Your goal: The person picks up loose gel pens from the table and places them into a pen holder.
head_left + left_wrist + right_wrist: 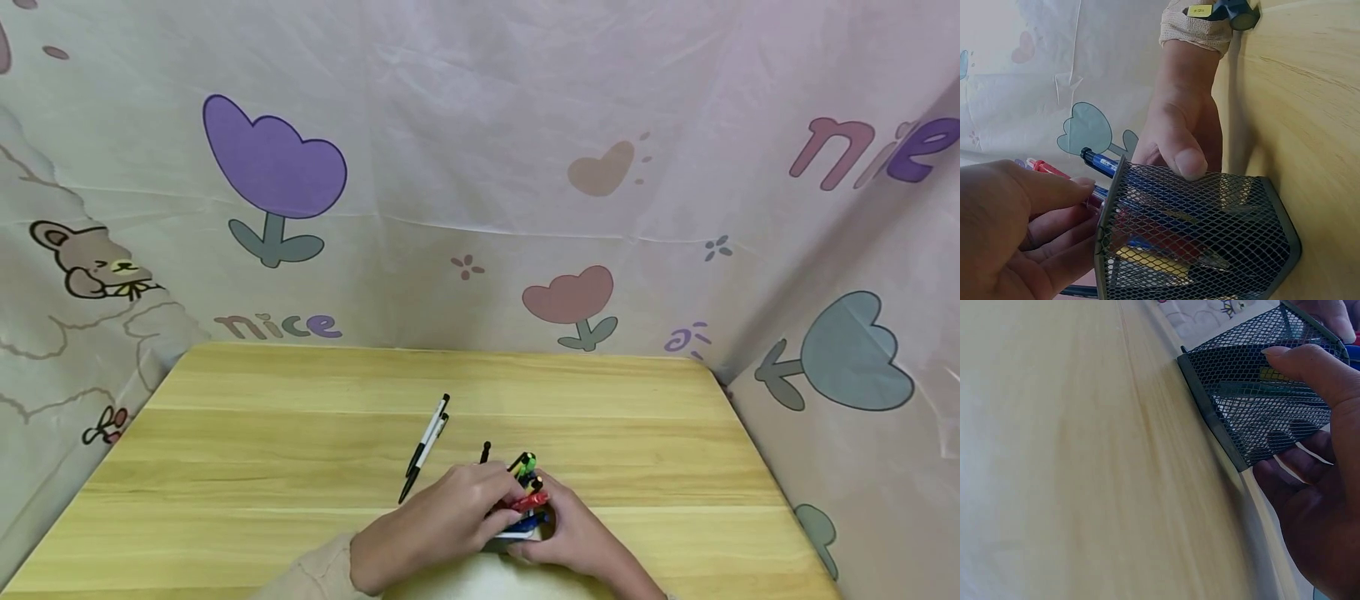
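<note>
A dark metal mesh pen holder (1247, 215) full of pens stands near the front of the table. My right hand (573, 533) grips it, thumb on one mesh side and fingers around the other, as the right wrist view shows. At its mouth my left hand (450, 512) pinches a red pen (534, 501) between thumb and fingers; the pen's lower part is inside the mesh. A blue pen (1100, 162) leans out beside it. Yellow pens with black ends and a green-topped pen (529, 463) stick up behind the left fingers.
Two white-and-black pens (429, 437) lie side by side on the wooden table (262, 450), left of and beyond the holder. A printed cloth (450, 167) with flowers hangs around the table's back and sides. A black pen tip (486, 450) shows above the left hand.
</note>
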Demonstrator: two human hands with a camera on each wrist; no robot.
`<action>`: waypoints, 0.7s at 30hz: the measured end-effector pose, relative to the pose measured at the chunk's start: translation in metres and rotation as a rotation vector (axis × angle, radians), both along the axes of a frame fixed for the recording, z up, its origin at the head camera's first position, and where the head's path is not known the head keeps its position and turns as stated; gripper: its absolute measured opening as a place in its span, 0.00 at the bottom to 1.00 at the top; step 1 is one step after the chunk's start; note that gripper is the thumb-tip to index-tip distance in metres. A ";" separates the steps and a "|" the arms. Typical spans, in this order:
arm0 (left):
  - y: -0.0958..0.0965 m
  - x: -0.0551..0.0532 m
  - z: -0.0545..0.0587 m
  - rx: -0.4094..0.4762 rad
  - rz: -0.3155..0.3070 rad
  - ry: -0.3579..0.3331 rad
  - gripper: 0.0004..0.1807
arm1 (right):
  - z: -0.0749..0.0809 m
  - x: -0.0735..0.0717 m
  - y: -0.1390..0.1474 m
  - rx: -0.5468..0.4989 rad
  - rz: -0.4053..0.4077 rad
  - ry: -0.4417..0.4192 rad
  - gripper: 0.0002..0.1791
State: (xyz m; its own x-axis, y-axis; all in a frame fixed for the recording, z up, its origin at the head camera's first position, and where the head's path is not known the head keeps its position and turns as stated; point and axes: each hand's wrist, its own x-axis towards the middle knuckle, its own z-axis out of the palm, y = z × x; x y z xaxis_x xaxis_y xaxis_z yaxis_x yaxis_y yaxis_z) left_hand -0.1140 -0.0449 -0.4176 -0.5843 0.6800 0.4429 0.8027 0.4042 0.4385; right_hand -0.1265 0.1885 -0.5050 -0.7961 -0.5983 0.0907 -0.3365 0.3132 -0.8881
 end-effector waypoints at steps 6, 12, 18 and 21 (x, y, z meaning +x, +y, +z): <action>0.002 0.000 -0.002 0.041 -0.005 0.006 0.06 | 0.001 0.001 0.000 0.008 -0.014 -0.002 0.34; 0.003 -0.003 -0.005 0.088 -0.015 0.074 0.05 | 0.000 0.001 -0.001 0.014 -0.013 0.035 0.34; 0.002 -0.004 -0.007 0.083 -0.039 0.076 0.06 | 0.001 0.001 0.000 0.032 -0.030 0.020 0.34; 0.002 -0.005 -0.007 0.069 -0.045 0.049 0.06 | 0.001 0.002 0.000 0.034 -0.033 0.022 0.33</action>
State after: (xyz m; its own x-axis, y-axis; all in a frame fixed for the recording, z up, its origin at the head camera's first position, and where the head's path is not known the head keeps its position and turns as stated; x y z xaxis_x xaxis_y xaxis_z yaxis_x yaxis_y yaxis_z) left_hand -0.1186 -0.0424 -0.4246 -0.5299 0.6722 0.5170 0.8409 0.3371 0.4235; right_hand -0.1248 0.1883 -0.5042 -0.8133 -0.5751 0.0880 -0.3447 0.3545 -0.8692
